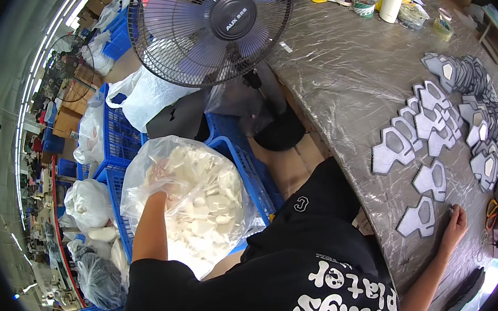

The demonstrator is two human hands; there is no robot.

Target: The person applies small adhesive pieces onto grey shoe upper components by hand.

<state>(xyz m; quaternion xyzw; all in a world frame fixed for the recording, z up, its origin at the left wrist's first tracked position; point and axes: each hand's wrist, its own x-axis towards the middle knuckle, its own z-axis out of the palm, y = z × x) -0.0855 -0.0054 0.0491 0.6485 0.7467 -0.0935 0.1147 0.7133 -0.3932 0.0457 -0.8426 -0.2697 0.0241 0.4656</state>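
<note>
Bunching its fingers together at the tabletop (pixel 341 74), the right hand (pixel 456 228) sits just right of the nearest grey piece (pixel 412 221); well to its left, the left hand (pixel 160 174) is inside the bag (pixel 134 187), beside cream pieces (pixel 218 197), its grip impossible to tell through plastic.

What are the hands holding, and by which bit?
I can't tell. The left hand is in the clear plastic bag of cream pieces, blurred by plastic; the right hand is curled, any hold too small to see.
</note>
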